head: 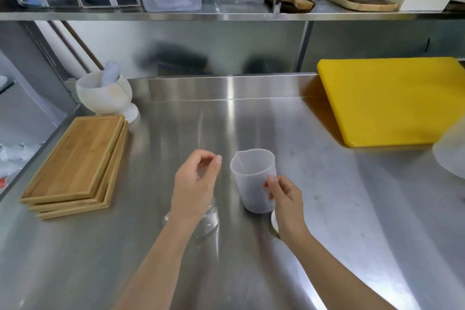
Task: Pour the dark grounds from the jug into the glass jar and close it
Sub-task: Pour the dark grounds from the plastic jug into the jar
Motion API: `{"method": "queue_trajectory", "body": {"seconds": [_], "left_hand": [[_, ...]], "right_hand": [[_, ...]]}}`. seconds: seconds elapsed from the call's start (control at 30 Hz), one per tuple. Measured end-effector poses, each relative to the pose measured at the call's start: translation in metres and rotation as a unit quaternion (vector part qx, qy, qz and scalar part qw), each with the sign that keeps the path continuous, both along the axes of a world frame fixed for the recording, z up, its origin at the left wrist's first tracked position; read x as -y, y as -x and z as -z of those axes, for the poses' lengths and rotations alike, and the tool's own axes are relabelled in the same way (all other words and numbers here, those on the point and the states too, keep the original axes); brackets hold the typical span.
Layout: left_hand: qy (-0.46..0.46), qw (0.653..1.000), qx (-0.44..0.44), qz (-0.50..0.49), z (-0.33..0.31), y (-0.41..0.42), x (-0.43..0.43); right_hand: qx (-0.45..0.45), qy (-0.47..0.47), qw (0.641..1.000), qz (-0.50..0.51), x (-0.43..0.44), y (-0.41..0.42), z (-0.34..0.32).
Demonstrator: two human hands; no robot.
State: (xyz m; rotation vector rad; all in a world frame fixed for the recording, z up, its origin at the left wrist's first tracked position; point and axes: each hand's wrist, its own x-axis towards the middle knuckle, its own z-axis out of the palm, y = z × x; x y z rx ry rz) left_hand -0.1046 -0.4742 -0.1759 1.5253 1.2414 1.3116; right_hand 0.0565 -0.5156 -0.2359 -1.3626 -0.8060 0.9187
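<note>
While your right hand [284,199] pinches the near side of the jug [253,180], fingertips closed on what looks like its handle, the jug stands upright on the bench [339,209], spout turned away from you and to the left. Your left hand [195,184] hovers just beside it, fingers loosely curled with thumb and forefinger apart, holding nothing.

Under that left wrist sits the glass jar [208,221], mostly hidden; only its clear lower curve shows, so I can't tell whether its mouth is open or what it holds. A round metal-looking edge [274,224] peeks out beneath your right wrist, possibly the lid, though that's a guess.

My read: you're at the jug, either about to lift it for the pour or setting it down afterwards. The jug is translucent white plastic, and its walls look pale all the way down, with no dark grounds showing from here.

If the pour lies ahead, steady the jar with the free hand and bring the spout over its mouth. Light plastic tips easily, so tilt slowly.
</note>
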Motion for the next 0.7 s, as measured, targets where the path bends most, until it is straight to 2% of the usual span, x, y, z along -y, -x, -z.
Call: {"method": "queue_trajectory", "body": {"seconds": [0.13, 0.33, 0.4, 0.53, 0.7], "left_hand": [[0.024, 0.999, -0.016, 0.035, 0.003, -0.018, -0.005], [0.1, 0.994, -0.016, 0.033, 0.007, -0.027, -0.009], [0.127, 0.991, 0.029, 0.041, -0.001, -0.024, -0.009], [0.175, 0.965, 0.149, 0.123, -0.014, -0.013, -0.003], [0.19, 0.936, 0.275, 0.107, -0.019, -0.005, 0.008]], "right_hand": [[0.064, -0.046, 0.997, -0.029, 0.008, -0.01, -0.015], [0.043, -0.117, 0.99, -0.058, 0.011, -0.028, -0.051], [0.044, -0.132, 0.986, -0.088, 0.009, -0.034, -0.06], [0.065, -0.154, 0.978, -0.128, 0.001, -0.035, -0.072], [0.149, -0.146, 0.967, -0.143, -0.011, -0.022, -0.087]]}}
